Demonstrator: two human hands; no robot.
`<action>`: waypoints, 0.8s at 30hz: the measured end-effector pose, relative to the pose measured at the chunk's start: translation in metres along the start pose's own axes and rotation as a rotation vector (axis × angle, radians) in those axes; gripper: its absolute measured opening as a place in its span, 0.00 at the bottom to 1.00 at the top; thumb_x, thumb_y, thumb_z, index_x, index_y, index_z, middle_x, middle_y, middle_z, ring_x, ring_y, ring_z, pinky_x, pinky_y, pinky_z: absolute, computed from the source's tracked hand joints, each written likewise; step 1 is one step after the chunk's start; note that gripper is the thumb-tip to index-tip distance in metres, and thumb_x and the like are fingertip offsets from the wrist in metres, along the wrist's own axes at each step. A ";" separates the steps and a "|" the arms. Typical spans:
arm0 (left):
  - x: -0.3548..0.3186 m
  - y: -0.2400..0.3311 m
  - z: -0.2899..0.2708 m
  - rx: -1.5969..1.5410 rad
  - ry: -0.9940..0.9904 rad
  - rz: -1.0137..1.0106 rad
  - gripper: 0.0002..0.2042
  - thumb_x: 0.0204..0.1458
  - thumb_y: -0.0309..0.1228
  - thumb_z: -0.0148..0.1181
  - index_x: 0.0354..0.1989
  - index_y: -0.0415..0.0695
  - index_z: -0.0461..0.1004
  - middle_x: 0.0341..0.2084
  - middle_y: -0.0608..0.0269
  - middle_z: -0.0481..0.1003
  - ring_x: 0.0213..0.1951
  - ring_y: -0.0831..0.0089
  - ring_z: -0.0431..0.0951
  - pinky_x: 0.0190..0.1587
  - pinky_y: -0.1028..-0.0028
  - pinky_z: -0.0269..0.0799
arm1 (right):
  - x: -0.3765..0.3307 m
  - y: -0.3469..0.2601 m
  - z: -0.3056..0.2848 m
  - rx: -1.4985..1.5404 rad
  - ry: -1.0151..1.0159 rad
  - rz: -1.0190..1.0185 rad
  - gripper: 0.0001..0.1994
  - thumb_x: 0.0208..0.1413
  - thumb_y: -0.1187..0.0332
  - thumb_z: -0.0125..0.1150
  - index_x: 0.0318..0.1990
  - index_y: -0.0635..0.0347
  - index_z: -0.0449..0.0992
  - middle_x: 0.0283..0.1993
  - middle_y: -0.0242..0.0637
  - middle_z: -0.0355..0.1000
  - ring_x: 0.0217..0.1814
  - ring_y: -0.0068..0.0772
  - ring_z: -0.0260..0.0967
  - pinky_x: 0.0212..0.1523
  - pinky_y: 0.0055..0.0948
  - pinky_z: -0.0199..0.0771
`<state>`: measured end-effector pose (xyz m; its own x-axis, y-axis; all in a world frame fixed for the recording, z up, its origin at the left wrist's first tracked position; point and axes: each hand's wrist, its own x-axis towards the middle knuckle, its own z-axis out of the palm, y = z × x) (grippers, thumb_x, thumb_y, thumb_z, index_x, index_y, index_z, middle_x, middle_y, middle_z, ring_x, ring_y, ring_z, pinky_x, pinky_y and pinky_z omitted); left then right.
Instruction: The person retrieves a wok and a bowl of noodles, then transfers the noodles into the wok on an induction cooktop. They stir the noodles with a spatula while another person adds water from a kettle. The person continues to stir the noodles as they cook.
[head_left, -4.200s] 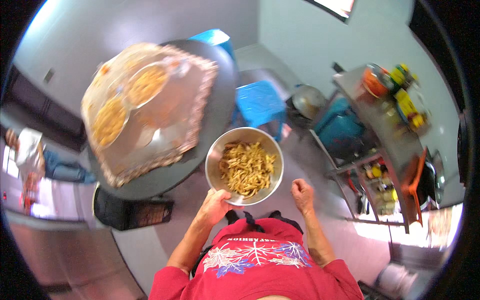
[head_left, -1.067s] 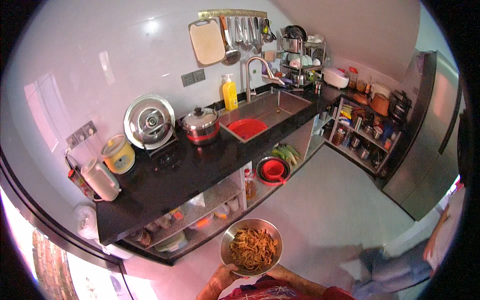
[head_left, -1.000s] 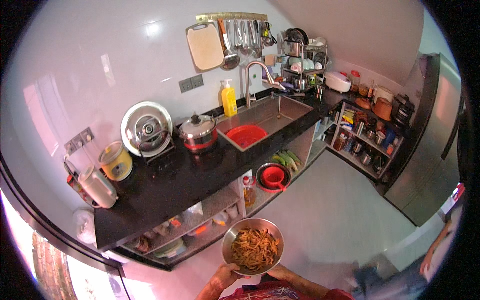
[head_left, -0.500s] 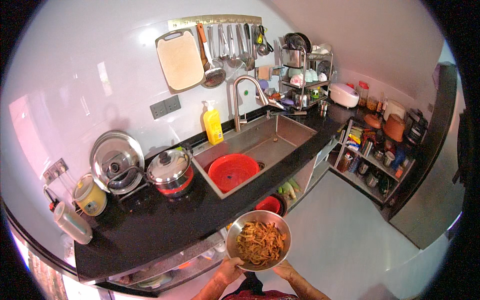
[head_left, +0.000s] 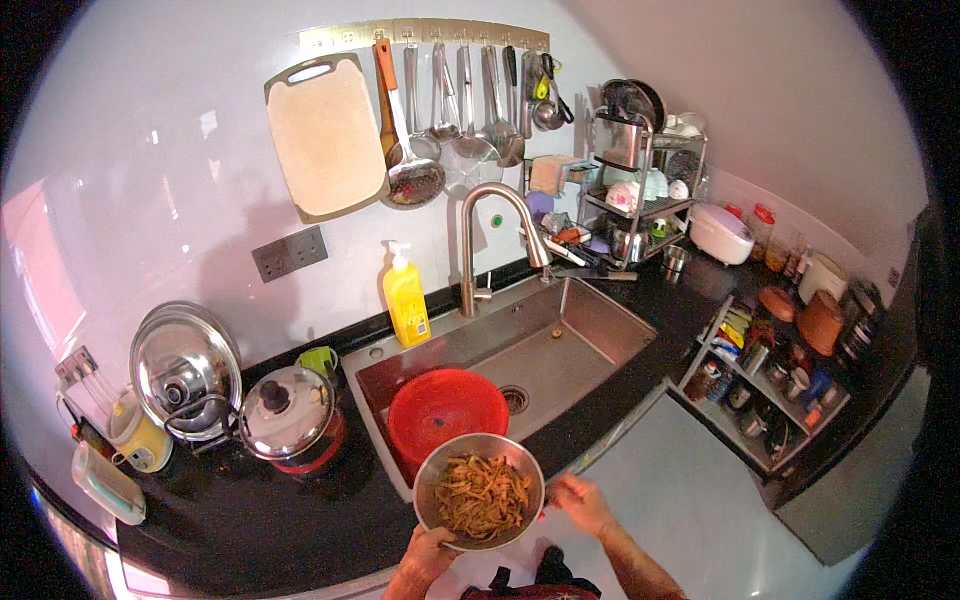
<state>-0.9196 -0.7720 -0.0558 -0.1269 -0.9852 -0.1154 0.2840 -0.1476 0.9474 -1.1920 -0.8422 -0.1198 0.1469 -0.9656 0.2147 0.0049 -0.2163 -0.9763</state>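
A round metal bowl (head_left: 424, 500) filled with brown-orange strips of food (head_left: 484, 495) is held in front of me, over the counter's front edge and overlapping the near side of the sink. My left hand (head_left: 430, 555) is closed on its lower left rim. Off the bowl's right side is my right hand (head_left: 585, 505), fingers loosely bent and apart, with nothing visible in it. Just beyond the bowl, a red plastic basin (head_left: 448, 400) sits in the left part of the steel sink (head_left: 590, 320). The curved faucet (head_left: 468, 240) rises behind the sink.
A yellow pump bottle (head_left: 405, 305) stands at the sink's back left corner. To the left are a lidded pot (head_left: 287, 412), metal lids (head_left: 185, 365) and a yellow cooker (head_left: 140, 430). A dish rack (head_left: 650, 205) and white rice cooker (head_left: 722, 233) are at the far right.
The bowl has moved up and left toward the sink, carried by my left hand. My right hand has come away from the rim. My view has shifted nearer the sink.
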 end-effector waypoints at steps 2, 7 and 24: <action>0.015 0.002 0.008 -0.042 0.138 0.017 0.21 0.43 0.14 0.45 0.50 0.32 0.65 0.45 0.46 0.72 0.46 0.52 0.75 0.47 0.54 0.75 | 0.062 -0.038 -0.032 -0.077 -0.022 -0.098 0.08 0.58 0.68 0.54 0.39 0.63 0.74 0.27 0.27 0.70 0.28 0.17 0.65 0.30 0.20 0.68; 0.070 0.001 0.044 -0.435 0.393 0.055 0.30 0.40 0.15 0.43 0.58 0.32 0.55 0.50 0.41 0.67 0.48 0.46 0.74 0.47 0.51 0.77 | 0.222 -0.101 -0.108 0.006 -0.018 -0.312 0.06 0.57 0.69 0.56 0.39 0.61 0.73 0.28 0.25 0.69 0.30 0.15 0.64 0.31 0.19 0.65; 0.185 -0.003 0.159 0.166 0.846 0.161 0.11 0.42 0.21 0.51 0.36 0.35 0.71 0.33 0.55 0.74 0.36 0.59 0.74 0.37 0.64 0.74 | 0.625 -0.265 -0.150 -0.489 0.402 -0.817 0.29 0.48 0.55 0.62 0.53 0.65 0.63 0.48 0.53 0.64 0.52 0.53 0.61 0.52 0.44 0.61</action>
<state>-1.0948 -0.9402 -0.0331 0.6689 -0.7371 -0.0965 0.0874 -0.0509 0.9949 -1.2499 -1.4101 0.2772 -0.0622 -0.4556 0.8880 -0.4609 -0.7761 -0.4304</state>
